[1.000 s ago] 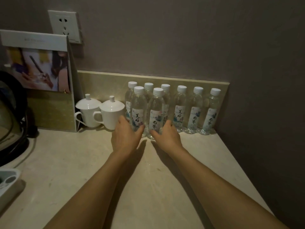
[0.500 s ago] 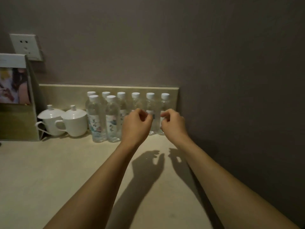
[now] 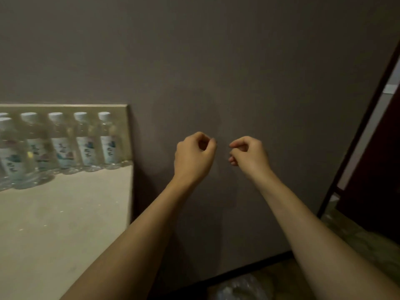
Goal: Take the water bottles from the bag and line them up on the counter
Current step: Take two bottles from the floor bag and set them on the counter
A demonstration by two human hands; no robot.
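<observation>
Two bare forearms, no sleeves in view, no watch or rings; left hand [image 3: 193, 154] and right hand [image 3: 249, 153] bare, ungloved.

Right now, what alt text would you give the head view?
Both hands, left and right, are raised with fingers curled and empty in front of a dark wall. At left, capped bottles stand in a row at the back of the counter.

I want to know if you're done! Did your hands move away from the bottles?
Yes. Both hands, left and right, left the bottles and moved rightward past the counter edge, now curled, empty, before the wall.
</observation>
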